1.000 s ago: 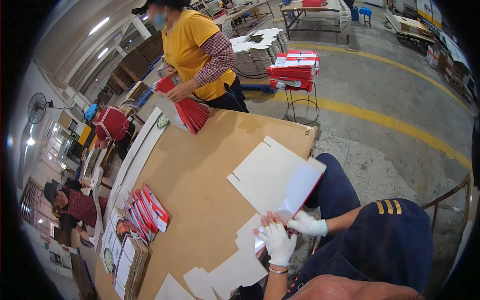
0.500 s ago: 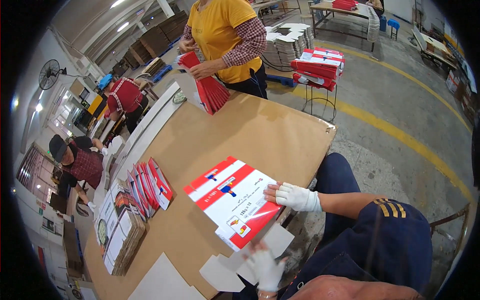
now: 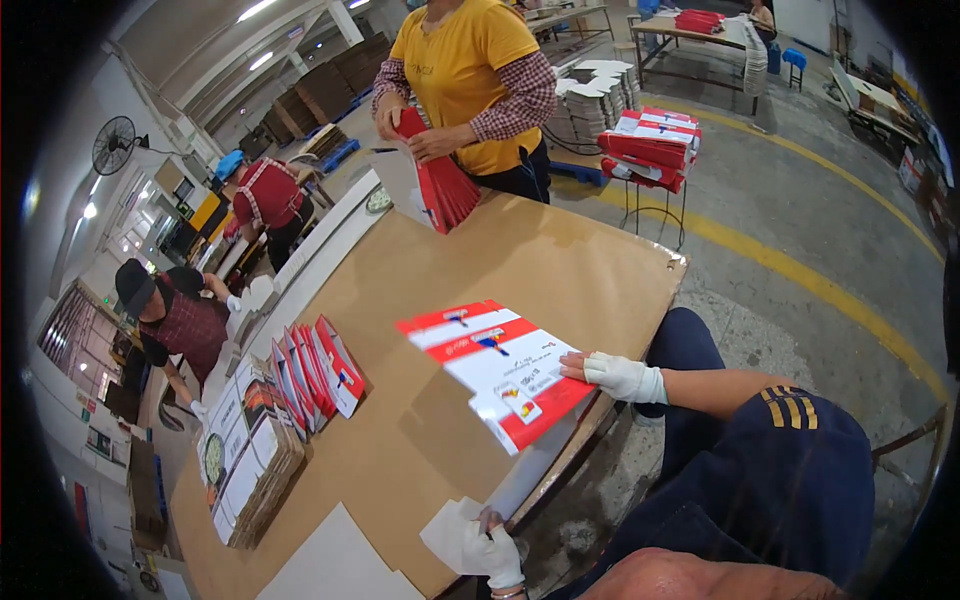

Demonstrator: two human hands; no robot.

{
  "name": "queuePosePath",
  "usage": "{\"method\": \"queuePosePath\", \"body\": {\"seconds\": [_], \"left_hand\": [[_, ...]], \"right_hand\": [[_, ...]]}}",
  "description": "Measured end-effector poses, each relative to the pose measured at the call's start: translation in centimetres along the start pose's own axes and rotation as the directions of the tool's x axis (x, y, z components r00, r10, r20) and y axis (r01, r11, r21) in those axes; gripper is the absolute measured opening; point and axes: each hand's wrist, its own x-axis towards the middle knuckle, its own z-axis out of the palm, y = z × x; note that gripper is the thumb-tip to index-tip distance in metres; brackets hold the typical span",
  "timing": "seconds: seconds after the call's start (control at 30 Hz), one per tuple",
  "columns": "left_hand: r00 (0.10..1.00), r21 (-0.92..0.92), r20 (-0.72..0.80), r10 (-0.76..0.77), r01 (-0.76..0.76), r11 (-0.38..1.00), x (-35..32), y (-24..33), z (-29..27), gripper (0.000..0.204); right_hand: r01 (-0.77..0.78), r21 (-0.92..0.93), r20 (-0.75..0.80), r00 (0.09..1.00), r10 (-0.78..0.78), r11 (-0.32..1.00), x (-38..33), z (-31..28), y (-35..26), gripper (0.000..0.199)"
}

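Note:
A flat red-and-white printed carton blank [image 3: 505, 372] is tilted above the brown tabletop [image 3: 420, 440]. My right hand [image 3: 620, 377], in a white fingerless-style glove, grips its right edge with fingertips on top; the thumb is hidden. Beneath it a plain white cardboard blank [image 3: 446, 536] shows along the table's near edge. My left hand [image 3: 493, 556], gloved the same way, has its fingers closed on that white blank near the table's lower corner.
Folded red-and-white cartons [image 3: 318, 375] stand at the left, beside a stack of printed cartons [image 3: 250, 455]. White sheets [image 3: 335, 560] lie at the near left. Opposite, a person in yellow [image 3: 465, 85] holds red cartons [image 3: 440, 185]. A loaded stool [image 3: 652, 150] stands beyond the right corner.
My left hand has gone down and left and closed on the white blank. The printed blank has tilted, and its lower edge has come away from the white one.

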Motion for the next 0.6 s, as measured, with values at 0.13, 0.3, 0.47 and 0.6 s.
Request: {"method": "queuePosePath", "body": {"seconds": [0.13,0.3,0.47,0.6], "left_hand": [[0.986,0.61,0.157,0.05,-0.136,0.781,2.2,2.4,1.0,0.035],[0.946,0.7,0.312,0.092,-0.294,0.65,2.1,4.1,1.7,0.083],[0.724,0.752,0.586,-0.364,-0.319,0.577,-0.6,7.8,-4.5,0.092],[0.883,0.475,0.424,-0.2,-0.028,0.88,-2.6,-3.6,-6.0,0.087]], "right_hand": [[-0.017,-0.188,0.146,0.988,0.045,0.982,1.1,-1.4,-2.5,0.067],[0.25,-0.141,0.346,0.919,-0.189,0.958,3.3,1.3,-8.1,0.069],[0.283,-0.127,0.314,0.921,-0.232,0.951,1.8,1.7,-8.4,0.066],[0.24,-0.146,0.294,0.937,-0.189,0.96,0.7,1.8,-8.0,0.068]]}}
